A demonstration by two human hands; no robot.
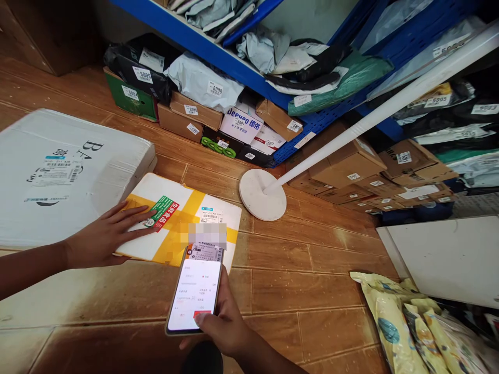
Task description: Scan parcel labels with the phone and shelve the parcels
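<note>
My left hand [111,231] lies with fingers stretched over the left end of a white foam box [212,202] bound with yellow tape. On the box's top are a red and green label [163,212] and a shipping label [211,214], partly blurred out. In my right hand [222,317] is a smartphone [195,296], held over the near edge of the box. Its screen is lit, showing a white form, and my thumb rests on a red button at the bottom. The phone's top covers part of the shipping label.
A large white wrapped package [78,176] lies left of the foam box. Ahead, a blue shelf [187,36] holds bagged parcels, with numbered boxes [183,124] below. A white pole on a round base [257,200] stands right of the box. Yellow bags [393,322] lie lower right.
</note>
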